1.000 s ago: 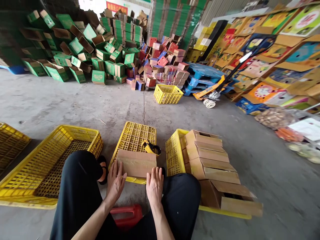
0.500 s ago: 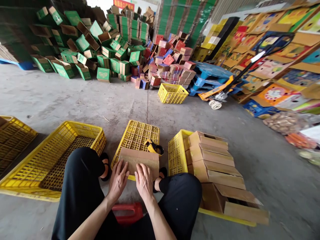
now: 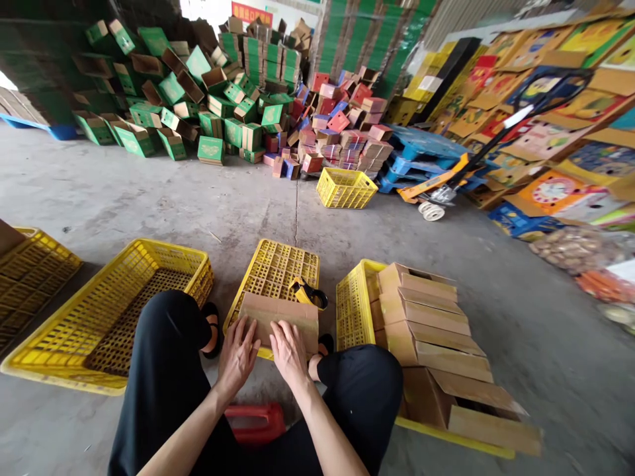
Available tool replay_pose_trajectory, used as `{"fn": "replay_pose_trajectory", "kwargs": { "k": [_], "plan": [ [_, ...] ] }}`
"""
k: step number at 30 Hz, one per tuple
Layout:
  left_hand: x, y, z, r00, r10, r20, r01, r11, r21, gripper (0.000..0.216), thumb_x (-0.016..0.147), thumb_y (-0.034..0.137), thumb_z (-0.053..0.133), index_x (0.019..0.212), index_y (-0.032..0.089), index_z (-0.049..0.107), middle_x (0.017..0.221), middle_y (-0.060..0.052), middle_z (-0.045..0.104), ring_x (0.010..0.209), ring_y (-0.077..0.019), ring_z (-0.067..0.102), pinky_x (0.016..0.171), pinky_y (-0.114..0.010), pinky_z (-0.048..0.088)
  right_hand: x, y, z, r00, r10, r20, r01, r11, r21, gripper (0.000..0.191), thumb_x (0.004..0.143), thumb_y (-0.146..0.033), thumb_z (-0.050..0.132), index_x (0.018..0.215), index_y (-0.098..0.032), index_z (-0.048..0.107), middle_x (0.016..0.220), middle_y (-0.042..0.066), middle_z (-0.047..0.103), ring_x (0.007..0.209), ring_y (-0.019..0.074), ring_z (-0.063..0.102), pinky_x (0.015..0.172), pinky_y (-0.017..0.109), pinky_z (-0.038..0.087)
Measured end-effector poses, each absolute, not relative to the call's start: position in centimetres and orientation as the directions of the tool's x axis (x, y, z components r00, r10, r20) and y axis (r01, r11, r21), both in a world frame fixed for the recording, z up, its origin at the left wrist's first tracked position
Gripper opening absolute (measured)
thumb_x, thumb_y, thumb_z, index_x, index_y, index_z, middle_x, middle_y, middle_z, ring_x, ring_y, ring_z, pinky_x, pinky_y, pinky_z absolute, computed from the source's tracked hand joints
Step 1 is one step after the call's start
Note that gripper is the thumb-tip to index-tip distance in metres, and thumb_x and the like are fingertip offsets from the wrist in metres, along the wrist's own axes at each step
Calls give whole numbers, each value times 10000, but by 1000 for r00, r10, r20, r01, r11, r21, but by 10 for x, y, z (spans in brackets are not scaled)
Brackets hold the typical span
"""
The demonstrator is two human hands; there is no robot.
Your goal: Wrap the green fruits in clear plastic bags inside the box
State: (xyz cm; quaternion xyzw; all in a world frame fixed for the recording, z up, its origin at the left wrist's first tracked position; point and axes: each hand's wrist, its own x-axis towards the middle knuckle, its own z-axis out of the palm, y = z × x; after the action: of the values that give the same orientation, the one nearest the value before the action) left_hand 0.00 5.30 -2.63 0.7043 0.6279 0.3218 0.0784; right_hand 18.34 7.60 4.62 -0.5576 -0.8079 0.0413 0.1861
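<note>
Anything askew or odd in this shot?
Yes. At the back, the green boxes lie in a jumbled heap, tipped at all angles. Nearer, the closest carton in the right-hand crate appears to jut past the rim, top gaping. The carton under the left hand and right hand looks fine.

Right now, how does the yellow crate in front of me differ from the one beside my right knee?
The middle crate has its grid face upward; the right crate stands open side up. The middle crate bears a brown carton and a yellow-and-black tool on top; the right crate holds a row of cartons rising above its rim. Both are yellow and perforated.
</note>
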Motion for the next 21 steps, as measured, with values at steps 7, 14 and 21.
{"fn": "replay_pose_trajectory", "kwargs": {
  "k": [7,14,21],
  "plan": [
    [11,54,-23,-20,923,384,889,-159,429,544,1125,465,423,1585,206,554,1618,-201,549,1526,-388,476,1276,-626,354,203,61,35,-305,893,330,863,406,-301,413,1133,-239,432,1419,-205,729,1395,114,744,1380,290,640,1177,441,550],
    [55,56,-17,235,889,394,816,-401,416,503,1126,319,403,1592,221,565,1545,-158,640,1463,-321,556,1269,-558,399,208,62,23,-293,885,361,840,419,-346,479,1098,-127,380,1427,-167,725,1400,124,760,1376,250,674,1170,403,579],
    [0,64,-11,143,922,360,844,-303,442,486,1134,437,443,1589,332,579,1554,-91,644,1420,-305,595,1228,-499,459,229,61,19,-95,899,427,936,228,-270,434,1146,-218,370,1350,-164,749,1291,157,780,1190,271,733,1058,411,591]
  ]
}}
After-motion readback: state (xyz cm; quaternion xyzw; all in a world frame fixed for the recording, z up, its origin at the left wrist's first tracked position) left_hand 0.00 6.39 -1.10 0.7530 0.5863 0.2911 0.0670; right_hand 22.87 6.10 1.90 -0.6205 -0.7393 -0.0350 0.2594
